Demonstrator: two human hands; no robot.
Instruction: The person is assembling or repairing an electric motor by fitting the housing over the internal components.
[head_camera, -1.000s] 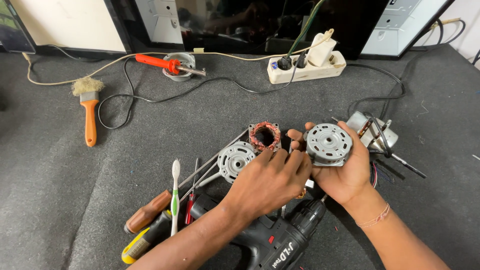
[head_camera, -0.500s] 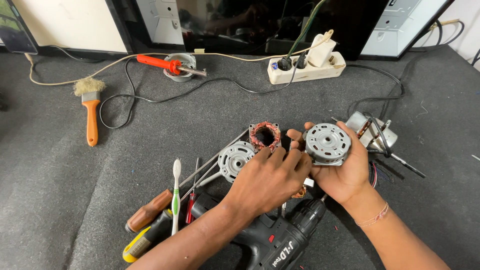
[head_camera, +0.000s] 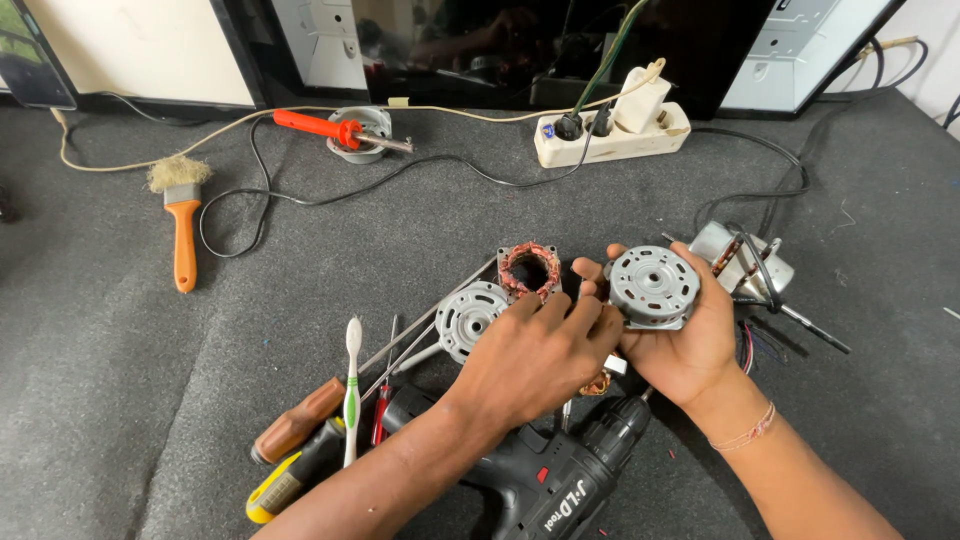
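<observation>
Motor housing (head_camera: 654, 287) rests in right hand (head_camera: 685, 345).

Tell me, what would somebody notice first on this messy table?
Probably the round silver metal motor cover, held up by the right hand in the middle, with the left hand touching its edge. Just behind the fingers sits a square motor core with reddish copper windings. At the bottom edge lies a black cordless drill.

Left hand (head_camera: 535, 355) slightly shifted leftward beside motor housing (head_camera: 653, 287); otherwise no change.
</observation>
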